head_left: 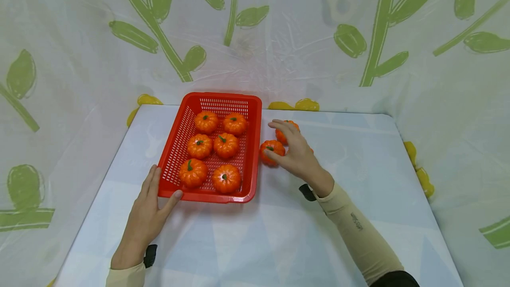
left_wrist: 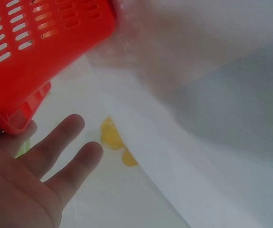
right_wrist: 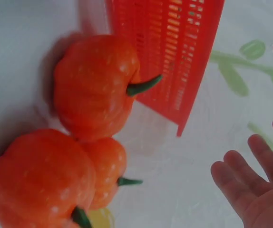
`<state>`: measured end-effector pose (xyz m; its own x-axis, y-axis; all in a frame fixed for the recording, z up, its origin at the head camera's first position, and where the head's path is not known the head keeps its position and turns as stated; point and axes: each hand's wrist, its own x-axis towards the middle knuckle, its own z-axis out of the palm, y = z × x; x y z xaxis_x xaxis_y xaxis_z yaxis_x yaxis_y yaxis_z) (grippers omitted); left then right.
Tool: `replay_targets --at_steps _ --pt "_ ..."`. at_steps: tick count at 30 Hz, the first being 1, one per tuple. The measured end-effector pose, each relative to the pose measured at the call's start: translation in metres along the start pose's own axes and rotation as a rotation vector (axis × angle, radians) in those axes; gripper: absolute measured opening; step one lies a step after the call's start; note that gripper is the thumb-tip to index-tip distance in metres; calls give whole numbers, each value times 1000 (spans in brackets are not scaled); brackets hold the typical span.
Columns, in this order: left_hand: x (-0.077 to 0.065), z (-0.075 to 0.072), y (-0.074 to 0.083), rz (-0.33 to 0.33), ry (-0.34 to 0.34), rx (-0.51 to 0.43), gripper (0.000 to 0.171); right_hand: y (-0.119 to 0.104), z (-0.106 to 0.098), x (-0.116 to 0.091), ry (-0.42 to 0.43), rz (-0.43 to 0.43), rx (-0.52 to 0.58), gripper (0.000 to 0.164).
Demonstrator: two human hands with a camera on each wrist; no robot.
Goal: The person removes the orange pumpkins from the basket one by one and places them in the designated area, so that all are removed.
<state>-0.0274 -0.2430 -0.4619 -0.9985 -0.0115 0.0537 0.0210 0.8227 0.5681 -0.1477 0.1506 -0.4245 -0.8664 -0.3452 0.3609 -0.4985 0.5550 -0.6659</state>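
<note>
A red plastic basket (head_left: 258,154) holds several small orange pumpkins (head_left: 226,145) with green stems. My left hand (head_left: 145,214) touches the basket's near left corner, its fingers along the outer side and its thumb at the front rim. In the left wrist view, those fingers (left_wrist: 74,166) look mostly straight. My right hand (head_left: 296,154) hovers over more pumpkins (head_left: 272,152) beside the basket's right wall, fingers spread and holding nothing. The right wrist view has three loose pumpkins (right_wrist: 98,88) close together, with the right hand (right_wrist: 265,194) apart from them.
The basket and loose pumpkins stand on a pale blue and white patterned tabletop (head_left: 350,154). Behind it and at both sides hangs a whitish sheet (head_left: 287,56) printed with green leaves and yellow flowers.
</note>
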Motion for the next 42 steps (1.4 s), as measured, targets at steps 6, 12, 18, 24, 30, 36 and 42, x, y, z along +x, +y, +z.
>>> replay_targets --at_steps 6,12,18,24,30,36,42 --pt "0 0 0 -7 -6 -1 94 -9 12 4 -53 -31 -2 73" --pt "0 1 -1 0 5 7 94 -17 27 7 -97 -38 3 71" --pt "0 2 -1 0 6 4 94 -24 36 12 -139 -28 14 72" --pt "0 2 -1 -2 7 8 95 -29 46 17 -200 -96 -34 75" --pt "0 1 -2 -4 8 10 95 -35 57 21 -283 -166 -21 81" --pt "1 1 -1 -8 5 5 95 -40 68 31 -380 -197 -20 84" --pt "0 2 -1 -5 9 8 95 -46 79 39 -508 -177 -32 85"
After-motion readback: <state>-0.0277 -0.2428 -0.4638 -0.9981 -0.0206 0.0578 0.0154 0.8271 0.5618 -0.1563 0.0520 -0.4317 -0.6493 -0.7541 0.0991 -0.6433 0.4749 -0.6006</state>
